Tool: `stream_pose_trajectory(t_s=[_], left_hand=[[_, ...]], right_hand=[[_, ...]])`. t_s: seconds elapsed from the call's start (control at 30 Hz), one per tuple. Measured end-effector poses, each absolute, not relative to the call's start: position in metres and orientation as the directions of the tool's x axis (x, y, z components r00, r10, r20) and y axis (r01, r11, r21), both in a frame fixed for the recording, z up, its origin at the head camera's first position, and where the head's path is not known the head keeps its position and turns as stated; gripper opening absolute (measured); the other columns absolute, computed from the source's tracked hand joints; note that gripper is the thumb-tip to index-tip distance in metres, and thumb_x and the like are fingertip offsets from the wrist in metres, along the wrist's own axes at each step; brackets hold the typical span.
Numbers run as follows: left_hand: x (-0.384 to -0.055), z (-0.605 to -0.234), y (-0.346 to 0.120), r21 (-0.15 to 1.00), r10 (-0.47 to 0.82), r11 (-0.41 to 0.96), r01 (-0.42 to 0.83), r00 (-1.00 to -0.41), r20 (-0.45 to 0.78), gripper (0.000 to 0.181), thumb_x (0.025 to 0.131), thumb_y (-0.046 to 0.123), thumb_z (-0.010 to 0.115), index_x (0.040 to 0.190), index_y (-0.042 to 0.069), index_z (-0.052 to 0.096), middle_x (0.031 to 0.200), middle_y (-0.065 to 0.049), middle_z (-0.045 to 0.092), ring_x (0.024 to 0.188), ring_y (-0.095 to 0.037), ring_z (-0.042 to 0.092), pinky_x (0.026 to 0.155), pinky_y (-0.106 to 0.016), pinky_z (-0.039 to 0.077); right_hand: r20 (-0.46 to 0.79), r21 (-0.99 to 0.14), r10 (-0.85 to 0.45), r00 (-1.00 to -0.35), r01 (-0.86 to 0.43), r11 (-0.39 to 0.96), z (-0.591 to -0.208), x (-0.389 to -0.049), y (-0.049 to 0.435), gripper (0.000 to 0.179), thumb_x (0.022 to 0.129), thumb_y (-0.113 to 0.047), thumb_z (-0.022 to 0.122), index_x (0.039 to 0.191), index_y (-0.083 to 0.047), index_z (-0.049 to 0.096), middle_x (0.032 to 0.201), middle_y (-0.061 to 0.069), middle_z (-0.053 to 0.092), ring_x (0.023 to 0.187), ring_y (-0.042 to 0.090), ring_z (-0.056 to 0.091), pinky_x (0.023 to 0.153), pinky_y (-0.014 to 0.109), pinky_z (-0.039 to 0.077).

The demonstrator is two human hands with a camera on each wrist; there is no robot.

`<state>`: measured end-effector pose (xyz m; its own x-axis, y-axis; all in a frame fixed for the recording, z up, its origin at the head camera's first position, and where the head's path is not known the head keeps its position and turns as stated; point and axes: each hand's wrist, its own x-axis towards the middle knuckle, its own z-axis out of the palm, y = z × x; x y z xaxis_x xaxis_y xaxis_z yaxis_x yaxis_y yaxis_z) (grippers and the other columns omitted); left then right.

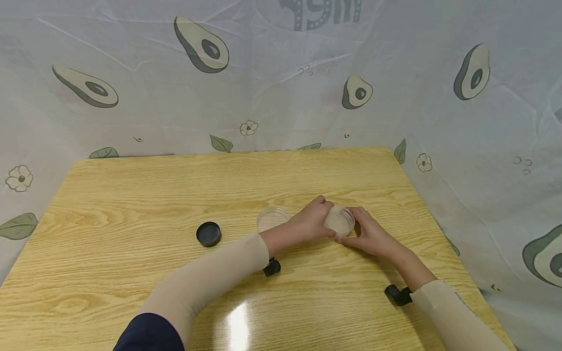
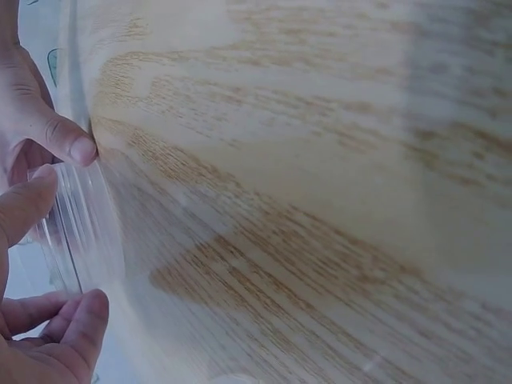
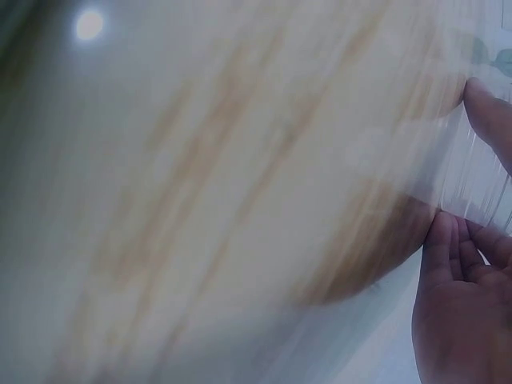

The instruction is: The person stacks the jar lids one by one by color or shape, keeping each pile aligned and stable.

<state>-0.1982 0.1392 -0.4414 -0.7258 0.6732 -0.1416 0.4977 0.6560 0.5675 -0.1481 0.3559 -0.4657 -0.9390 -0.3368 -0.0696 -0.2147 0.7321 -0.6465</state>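
Note:
In the head view, a clear round plastic jar point(image 1: 339, 222) sits low over the right half of the wooden table, between both hands. My left hand point(image 1: 311, 219) reaches across and grips its left side. From the right, my right hand point(image 1: 368, 234) holds it, fingers at the far edge and thumb at the near edge. Ridged rings show on the wall of the jar point(image 2: 84, 228) in the left wrist view, with fingertips right at its rim. Part of the jar point(image 3: 472, 180) also appears at the right edge of the right wrist view.
Another clear round piece point(image 1: 270, 218) lies behind my left forearm, partly covered by it. Farther left is a round black lid point(image 1: 208, 234). Black wrist mounts point(image 1: 272, 267) hang below both forearms. A patterned cloth point(image 1: 281, 87) rises behind the table's back edge.

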Motion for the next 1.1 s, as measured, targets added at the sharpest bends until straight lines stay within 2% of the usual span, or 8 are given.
stream_pose_trajectory(t_s=[0.3,0.47,0.77,1.1], left_hand=[[-0.1970,-0.4413,0.1391,0.580,0.661,0.664,0.472,-0.734,-0.159,0.082,0.094,0.036,0.080,0.157,0.001,0.042,0.156,-0.018,0.047,0.139,-0.025,0.056,0.112,-0.033,0.051],[-0.1965,-0.4414,0.1391,0.571,0.663,0.667,0.479,-0.731,-0.161,0.082,0.094,0.037,0.079,0.157,0.000,0.041,0.153,-0.018,0.048,0.136,-0.024,0.057,0.111,-0.036,0.052],[-0.1958,-0.4424,0.1394,0.582,0.669,0.656,0.480,-0.727,-0.154,0.084,0.094,0.035,0.080,0.158,0.000,0.039,0.149,-0.017,0.049,0.132,-0.023,0.058,0.108,-0.030,0.052],[-0.1928,-0.4441,0.1386,0.566,0.670,0.664,0.488,-0.724,-0.161,0.090,0.094,0.036,0.079,0.160,-0.003,0.033,0.151,-0.020,0.048,0.136,-0.027,0.054,0.111,-0.033,0.051]], right_hand=[[-0.071,-0.652,-0.346,-0.936,-0.219,0.726,-0.4646,-0.1495,0.3554,0.074,0.092,-0.026,0.083,0.148,0.006,0.045,0.143,0.027,0.050,0.128,0.040,0.053,0.106,0.060,0.047],[-0.069,-0.658,-0.349,-0.935,-0.220,0.720,-0.4647,-0.1497,0.3555,0.073,0.092,-0.024,0.083,0.148,0.005,0.046,0.142,0.026,0.050,0.127,0.039,0.053,0.106,0.058,0.047],[-0.068,-0.660,-0.343,-0.937,-0.216,0.720,-0.4667,-0.1482,0.3562,0.076,0.092,-0.022,0.083,0.149,0.008,0.043,0.144,0.029,0.048,0.130,0.043,0.051,0.108,0.062,0.045],[-0.064,-0.653,-0.349,-0.935,-0.225,0.723,-0.4671,-0.1476,0.3557,0.077,0.091,-0.022,0.084,0.150,0.007,0.043,0.144,0.029,0.048,0.131,0.043,0.049,0.109,0.064,0.043]])
